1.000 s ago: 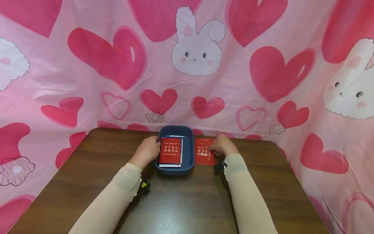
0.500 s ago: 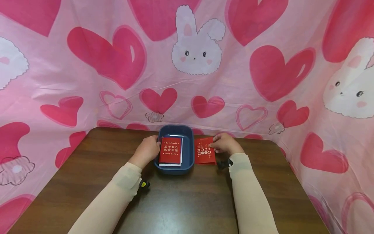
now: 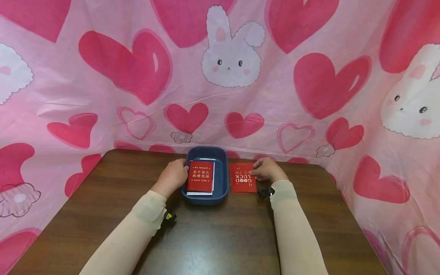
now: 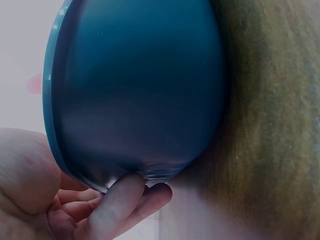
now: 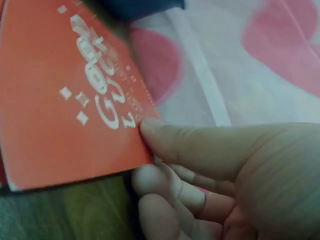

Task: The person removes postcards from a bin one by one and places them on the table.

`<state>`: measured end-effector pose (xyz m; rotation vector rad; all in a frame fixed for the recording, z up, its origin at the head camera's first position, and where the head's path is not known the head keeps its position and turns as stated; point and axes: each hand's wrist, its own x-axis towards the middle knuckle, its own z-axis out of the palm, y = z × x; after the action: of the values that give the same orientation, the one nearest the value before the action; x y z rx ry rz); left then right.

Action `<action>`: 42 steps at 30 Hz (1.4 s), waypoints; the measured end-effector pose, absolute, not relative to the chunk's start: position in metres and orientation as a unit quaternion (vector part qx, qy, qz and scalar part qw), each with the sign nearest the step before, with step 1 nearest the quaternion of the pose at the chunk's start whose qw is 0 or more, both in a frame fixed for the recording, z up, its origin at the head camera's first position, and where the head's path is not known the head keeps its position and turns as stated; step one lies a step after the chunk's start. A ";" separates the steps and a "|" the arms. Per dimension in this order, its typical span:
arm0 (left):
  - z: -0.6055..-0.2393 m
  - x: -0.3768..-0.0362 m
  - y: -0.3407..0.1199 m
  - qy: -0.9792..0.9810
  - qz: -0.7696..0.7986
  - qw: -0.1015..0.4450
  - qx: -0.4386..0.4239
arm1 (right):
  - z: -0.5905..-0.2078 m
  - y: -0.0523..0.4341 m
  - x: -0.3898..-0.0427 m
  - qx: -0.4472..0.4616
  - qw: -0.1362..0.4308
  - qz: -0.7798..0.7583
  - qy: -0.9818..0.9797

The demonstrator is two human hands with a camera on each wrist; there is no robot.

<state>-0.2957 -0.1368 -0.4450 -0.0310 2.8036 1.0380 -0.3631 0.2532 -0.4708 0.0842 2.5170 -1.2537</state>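
Observation:
A dark blue tray sits at the far middle of the brown table. In it lies a red booklet with white lettering, on top of white sheets. My left hand grips the tray's left rim. In the left wrist view its fingers curl under the rim of the tray. Just right of the tray is a red "GOOD LUCK" card. My right hand pinches its right edge. In the right wrist view the thumb lies on the card, with the fingers under it.
A pink cloth with hearts and rabbits hangs close behind the table and along both sides. Both forearms wear beige sleeves. Bare wood stretches from the tray to the near edge.
The right hand raised the red card's right edge half a second ago; now the card lies flatter and a little further right. The left hand and the tray have stayed still.

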 end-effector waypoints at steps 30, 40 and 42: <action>-0.445 -0.295 -0.137 0.934 0.349 0.079 -0.009 | -0.392 0.114 -0.342 -0.105 0.153 -0.422 0.888; -0.446 -0.298 -0.139 0.935 0.348 0.068 0.009 | -0.400 0.057 -0.361 -0.095 0.200 -0.301 0.928; -0.446 -0.299 -0.140 0.937 0.345 0.062 0.013 | -0.404 0.052 -0.363 -0.090 0.201 -0.267 0.938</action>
<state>-0.2986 -0.1396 -0.4460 0.0403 2.8313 1.0418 -0.3629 0.0518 -0.4040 -0.2503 2.6201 -0.7472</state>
